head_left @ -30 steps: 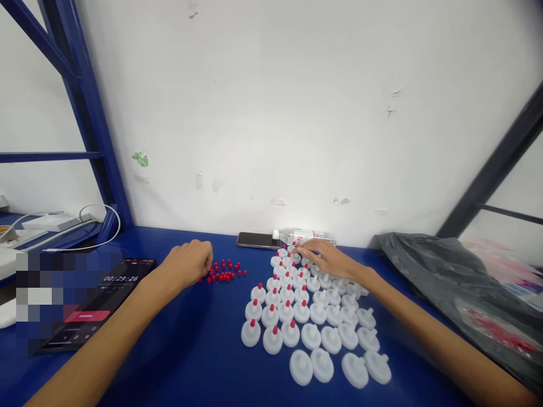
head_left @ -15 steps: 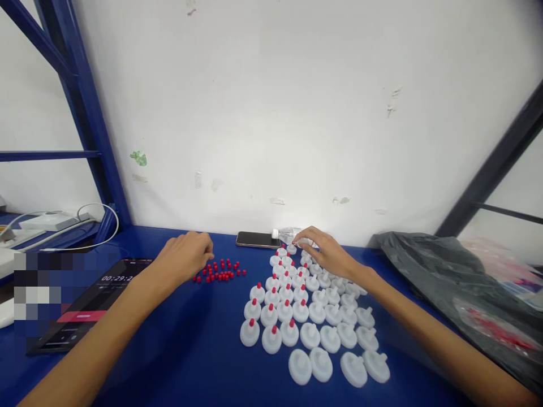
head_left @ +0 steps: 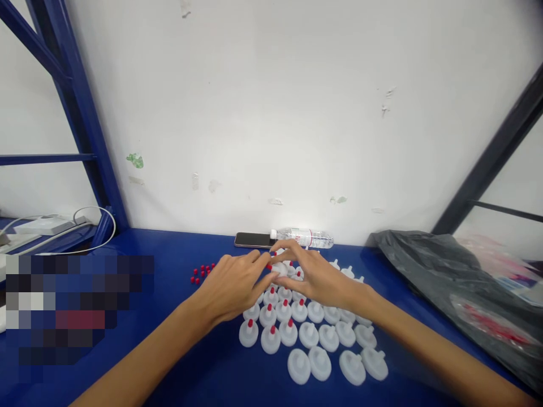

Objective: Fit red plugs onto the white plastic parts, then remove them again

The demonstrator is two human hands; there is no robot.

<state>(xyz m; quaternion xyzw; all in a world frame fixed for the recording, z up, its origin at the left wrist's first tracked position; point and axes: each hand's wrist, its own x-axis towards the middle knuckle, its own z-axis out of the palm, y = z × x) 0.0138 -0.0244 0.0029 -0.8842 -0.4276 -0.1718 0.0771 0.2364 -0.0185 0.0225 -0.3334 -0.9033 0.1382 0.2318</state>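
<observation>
Over the back rows, my left hand (head_left: 240, 280) and my right hand (head_left: 311, 274) meet. The right fingers and thumb hold a white nozzle lid (head_left: 279, 270), tilted with its spout toward the left hand. My left fingers pinch a small red cap (head_left: 268, 267) at the spout; whether it is fully seated cannot be made out. Below the hands stand rows of white lids, some with red caps on their spouts (head_left: 270, 339), others with bare spouts (head_left: 309, 334). Loose red caps (head_left: 202, 273) lie left of my left hand, which partly hides them.
A dark phone (head_left: 252, 240) and a clear plastic bottle (head_left: 314, 238) lie against the wall. On the right, a grey plastic bag (head_left: 424, 282) carries a clear packet of red pieces (head_left: 494, 325). A white cable (head_left: 113, 226) loops near the blue frame at left.
My left hand has moved right from the loose red caps to the lids. My right hand has drawn back from the bottle, holding a lid. The two hands now meet.
</observation>
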